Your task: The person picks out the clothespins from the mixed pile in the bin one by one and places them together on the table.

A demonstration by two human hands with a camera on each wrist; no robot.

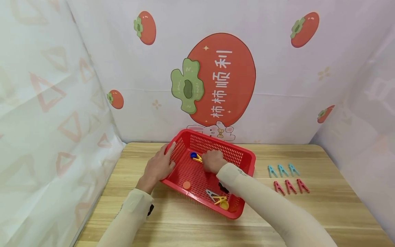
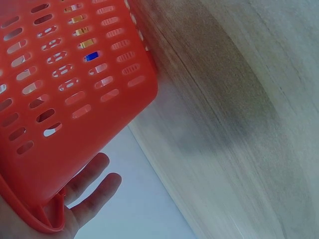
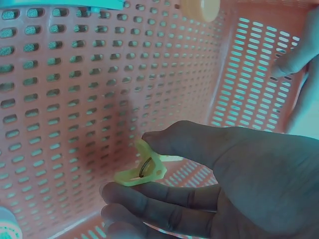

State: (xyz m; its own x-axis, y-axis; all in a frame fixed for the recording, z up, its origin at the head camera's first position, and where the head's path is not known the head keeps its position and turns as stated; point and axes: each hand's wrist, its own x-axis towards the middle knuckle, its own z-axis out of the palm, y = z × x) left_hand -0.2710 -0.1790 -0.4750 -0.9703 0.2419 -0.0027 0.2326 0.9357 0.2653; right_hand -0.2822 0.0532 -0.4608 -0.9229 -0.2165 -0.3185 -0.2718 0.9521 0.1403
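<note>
My left hand [image 1: 158, 166] grips the left end of a red plastic basket [image 1: 197, 200], thumb at the inner side and fingers [image 2: 94, 201] outside the wall. Inside the basket, my right hand [image 1: 213, 160] pinches a yellow clothespin [image 3: 157, 172] between thumb and forefinger. Close to that hand lies a blue bottle cap [image 1: 193, 155]. An orange cap [image 1: 186, 185] sits near the basket's front left. Towards the front right are a grey clothespin [image 1: 211, 195], another yellow clothespin [image 1: 219, 199] and a yellow cap [image 1: 224, 205].
On the wooden table [image 1: 132, 219], right of the basket, three light blue clothespins [image 1: 282, 170] form a row. Three red clothespins [image 1: 290, 186] lie in a row in front of them. A white printed cloth wall [image 1: 271, 116] stands behind the table.
</note>
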